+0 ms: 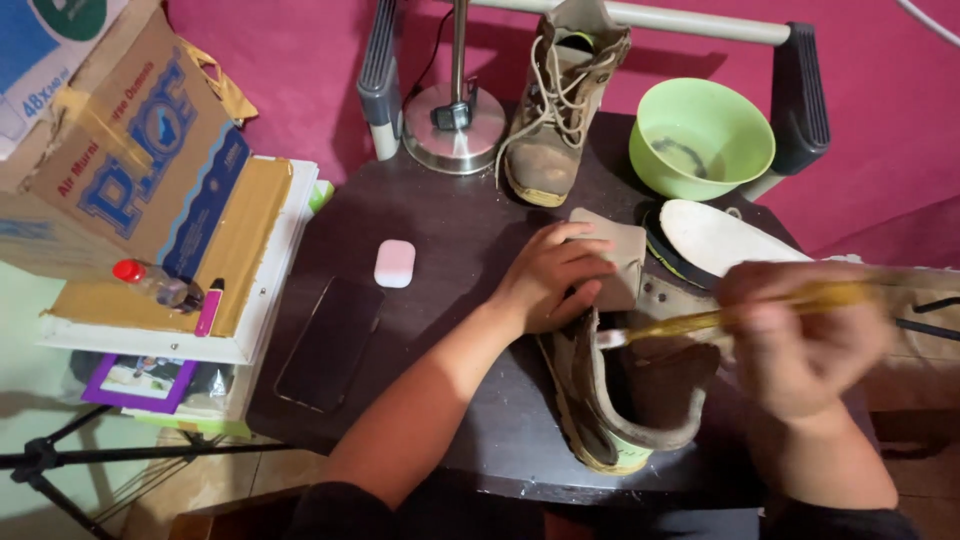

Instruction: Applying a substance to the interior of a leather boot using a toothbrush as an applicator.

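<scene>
On the dark desk my left hand pins the unlaced boot's tongue back, my right hand grips a yellow brush at its collar; cleaning looks unfinished, insole out, second boot dusty.

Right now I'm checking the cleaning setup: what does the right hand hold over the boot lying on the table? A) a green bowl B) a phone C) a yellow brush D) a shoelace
C: the right hand grips a blurred yellow-handled brush above the boot.
</scene>
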